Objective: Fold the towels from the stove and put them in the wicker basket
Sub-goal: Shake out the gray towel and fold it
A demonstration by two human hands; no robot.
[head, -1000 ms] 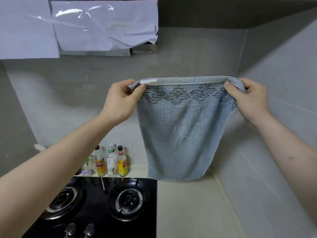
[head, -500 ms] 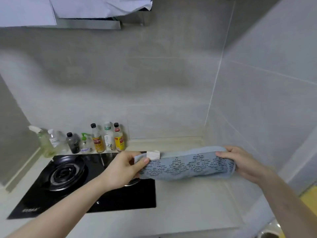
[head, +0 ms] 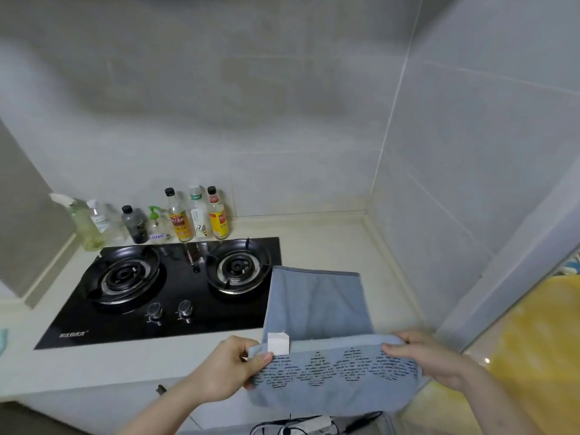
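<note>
The black glass two-burner stove (head: 175, 296) carries a small white brand mark, too blurred to read. The left hand (head: 226, 372) pinches the pale blue terry towel (head: 317, 312) just beside its blank white label (head: 278, 343). The right hand (head: 430, 359) pinches the opposite corner; beyond the fingers the towel lies flat on the cream counter (head: 332, 246).

The towel (head: 317, 304) is soft blue terry cloth, matt, with a white fabric tag (head: 278, 343). The stove (head: 175, 293) has a glossy black glass top and shiny metal knobs (head: 169, 310). The table (head: 326, 246) looks smooth, pale stone. Wall tiles (head: 251, 120) are smooth grey.
</note>
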